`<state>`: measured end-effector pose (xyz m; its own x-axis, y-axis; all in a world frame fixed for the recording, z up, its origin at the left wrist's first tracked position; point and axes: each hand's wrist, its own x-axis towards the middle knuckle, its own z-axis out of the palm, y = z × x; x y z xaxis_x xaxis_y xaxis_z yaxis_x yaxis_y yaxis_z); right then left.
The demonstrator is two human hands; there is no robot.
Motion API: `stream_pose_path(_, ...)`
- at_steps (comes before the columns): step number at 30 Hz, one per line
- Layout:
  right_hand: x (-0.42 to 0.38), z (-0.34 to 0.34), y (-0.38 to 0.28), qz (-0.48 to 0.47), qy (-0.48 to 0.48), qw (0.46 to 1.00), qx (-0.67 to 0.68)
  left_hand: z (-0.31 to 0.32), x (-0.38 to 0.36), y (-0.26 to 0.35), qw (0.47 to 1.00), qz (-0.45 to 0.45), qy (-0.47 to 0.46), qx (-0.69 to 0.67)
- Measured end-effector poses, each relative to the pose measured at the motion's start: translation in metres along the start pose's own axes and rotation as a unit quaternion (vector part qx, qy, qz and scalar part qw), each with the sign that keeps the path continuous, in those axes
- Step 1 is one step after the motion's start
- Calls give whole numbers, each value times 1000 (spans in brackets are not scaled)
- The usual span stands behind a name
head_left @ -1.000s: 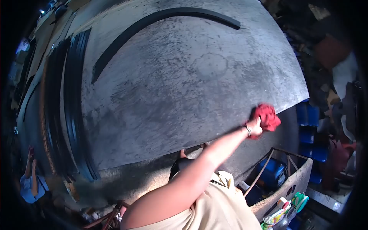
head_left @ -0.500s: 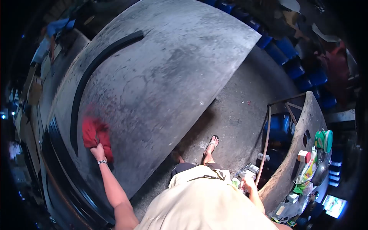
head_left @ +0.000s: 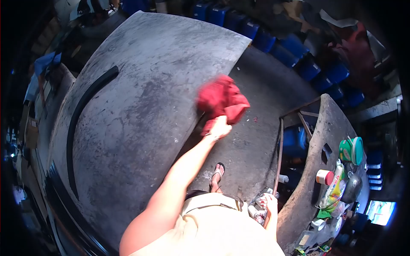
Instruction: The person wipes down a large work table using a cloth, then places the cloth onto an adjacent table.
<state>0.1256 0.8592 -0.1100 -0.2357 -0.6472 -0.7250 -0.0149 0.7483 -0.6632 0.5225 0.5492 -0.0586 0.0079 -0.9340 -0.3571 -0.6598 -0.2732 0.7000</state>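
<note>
Left hand (head_left: pixel 219 127) clutches a red cloth (head_left: pixel 224 99) at the table's edge

The fingers are closed around the near end of the bunched cloth, which spreads out beyond them, partly blurred. It sits across the right-hand edge of the large grey table (head_left: pixel 136 128), one part over the surface and another over the floor (head_left: pixel 265 81). Whether it touches the tabletop is hard to tell. The right hand (head_left: pixel 269 204) is low, beside a thin bar (head_left: pixel 281 149) of the rough-edged counter (head_left: pixel 305 160); its fingers are bent, but I cannot tell whether they grasp anything. A curved black strip (head_left: pixel 71 136) lies along the table's left side. A green tub (head_left: pixel 351 150) and a red-lidded jar (head_left: pixel 324 176) stand on the counter
</note>
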Motion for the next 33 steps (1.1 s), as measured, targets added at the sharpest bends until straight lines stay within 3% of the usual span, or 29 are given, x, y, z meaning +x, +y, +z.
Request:
stream_pose_path(1,4,-7,3,2,-18,999,-42,44,30,15,995,16,-36,-92)
stream_pose_path(2,2,-9,-2,0,-7,998,-58,94,49,39,940,87,-25,-329)
stream_pose_path(3,-1,-7,-10,-5,2,997,-77,115,51,67,897,80,-35,-433)
stream_pose_path(4,-2,-4,-18,-30,39,999,10,135,52,97,843,71,-44,-532)
stream_pose_path(5,-9,0,-38,-34,54,990,122,134,36,126,855,-16,-75,-512)
stream_pose_path(7,9,-3,-52,-48,93,962,253,145,12,155,826,-72,-232,-509)
stream_pose_path(8,22,-7,-49,-73,120,947,288,149,-6,162,811,-36,-280,-513)
stream_pose_path(9,9,6,-85,-114,54,913,388,151,-23,167,794,3,-325,-514)
stream_pose_path(10,11,13,-107,-133,30,897,420,141,-51,176,818,42,-296,-492)
stream_pose_path(11,19,20,-125,-145,17,896,420,129,-74,178,840,79,-264,-468)
stream_pose_path(12,28,30,-140,-154,9,901,406,129,-69,159,887,121,-340,-290)
stream_pose_path(14,47,60,-168,-172,3,925,338,143,-67,125,902,88,-324,-271)
stream_pose_path(15,56,77,-182,-181,-9,940,290,105,-79,122,890,34,-372,-260)
stream_pose_path(17,70,118,-212,-231,-80,960,139,67,-93,101,826,77,-251,-499)
stream_pose_path(18,81,140,-230,-295,-137,945,22,47,-99,92,804,29,-213,-555)
stream_pose_path(20,98,181,-257,-424,-229,856,-187,40,-84,37,794,-6,-85,-602)
stream_pose_path(21,100,198,-263,-479,-269,784,-290,27,-85,19,808,-3,34,-589)
stream_pose_path(22,76,220,-275,-504,-256,775,-282,6,-88,-10,821,-12,54,-568)
stream_pose_path(23,36,236,-290,-526,-241,768,-274,-27,-101,-8,764,10,144,-629)
stream_pose_path(24,9,239,-303,-395,-339,821,-233,-44,-92,-57,702,0,143,-698)
stream_pose_path(25,6,240,-300,-372,-358,831,-209,-77,-97,-84,686,67,129,-713)
stream_pose_path(26,9,237,-297,-328,-389,842,-180,-117,-115,-104,671,51,151,-724)
stream_pose_path(27,15,229,-293,-281,-418,850,-151,-155,-128,-127,674,82,240,-694)
stream_pose_path(28,30,218,-281,-236,-391,873,-172,-198,-135,-166,682,-59,403,-608)
stream_pose_path(29,55,203,-261,-189,-361,893,-192,-236,-139,-219,688,-135,519,-489)
stream_pose_path(31,128,151,-184,-184,-233,921,-251,-291,-143,-283,697,-105,630,-325)
stream_pose_path(32,148,115,-155,-283,-126,847,-431,-308,-141,-298,686,-108,659,-290)
stream_pose_path(33,164,73,-119,-190,-86,860,-466,-322,-140,-304,672,-108,686,-256)
